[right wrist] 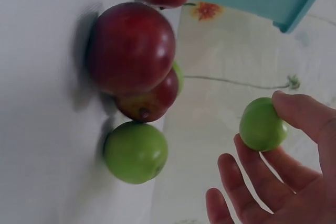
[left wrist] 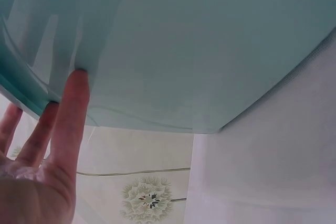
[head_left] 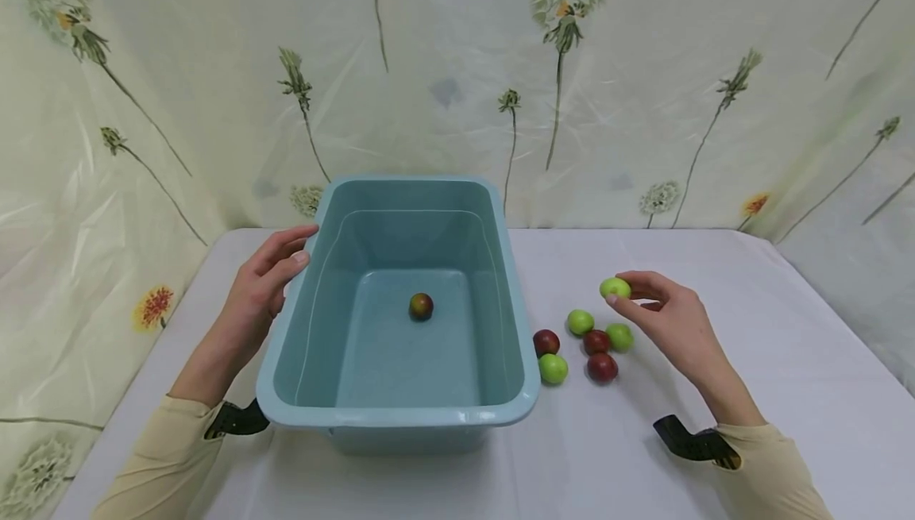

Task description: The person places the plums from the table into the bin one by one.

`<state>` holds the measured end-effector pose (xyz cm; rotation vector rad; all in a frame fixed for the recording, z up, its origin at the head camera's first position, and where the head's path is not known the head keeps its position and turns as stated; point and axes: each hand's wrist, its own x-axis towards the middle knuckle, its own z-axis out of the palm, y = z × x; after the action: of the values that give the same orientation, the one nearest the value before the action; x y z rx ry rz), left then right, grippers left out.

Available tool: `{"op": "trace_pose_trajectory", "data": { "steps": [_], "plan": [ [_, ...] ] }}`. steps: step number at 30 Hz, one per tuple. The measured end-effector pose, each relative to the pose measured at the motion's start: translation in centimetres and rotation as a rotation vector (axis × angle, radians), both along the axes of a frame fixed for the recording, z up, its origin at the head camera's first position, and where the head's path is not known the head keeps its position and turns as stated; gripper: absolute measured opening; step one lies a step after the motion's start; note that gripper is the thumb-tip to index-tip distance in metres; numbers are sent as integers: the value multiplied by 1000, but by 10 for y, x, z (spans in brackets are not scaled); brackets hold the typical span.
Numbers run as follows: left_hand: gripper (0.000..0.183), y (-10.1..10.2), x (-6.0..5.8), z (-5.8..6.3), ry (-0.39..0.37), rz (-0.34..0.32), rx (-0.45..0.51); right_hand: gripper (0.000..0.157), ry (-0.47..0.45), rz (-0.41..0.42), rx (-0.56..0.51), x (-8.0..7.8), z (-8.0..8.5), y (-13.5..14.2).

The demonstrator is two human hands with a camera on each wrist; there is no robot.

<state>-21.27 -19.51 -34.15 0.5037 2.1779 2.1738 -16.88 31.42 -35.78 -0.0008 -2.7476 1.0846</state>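
A light blue plastic basin (head_left: 396,417) stands on the table, with one dark red-and-green plum (head_left: 421,306) on its floor. My left hand (head_left: 260,278) rests against the basin's left rim. In the left wrist view, fairly straight fingers (left wrist: 76,103) touch the outer wall under the rim. To the right of the basin, my right hand (head_left: 668,317) pinches a green plum (head_left: 615,288) between thumb and fingertips, raised above the table. Beneath and left of that hand lie three red plums (head_left: 602,367) and three green plums (head_left: 581,321), loosely grouped.
White cloth covers the table (head_left: 786,329). A plastic sheet printed with dandelions (head_left: 443,67) hangs behind and at both sides. One red plum (head_left: 546,343) and one green plum (head_left: 553,369) lie close by the basin's right side. Black straps (head_left: 689,442) sit at the wrists.
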Motion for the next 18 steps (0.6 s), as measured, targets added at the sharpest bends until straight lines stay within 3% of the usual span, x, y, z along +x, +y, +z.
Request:
{"op": "trace_pose_trajectory", "data": {
  "steps": [7,18],
  "plan": [
    [40,0,0,-1,-3,1,-9,47,58,14,-12,2,11,-16],
    [40,0,1,2,-14,7,-12,43,149,46,-56,-11,30,-44]
  ]
}}
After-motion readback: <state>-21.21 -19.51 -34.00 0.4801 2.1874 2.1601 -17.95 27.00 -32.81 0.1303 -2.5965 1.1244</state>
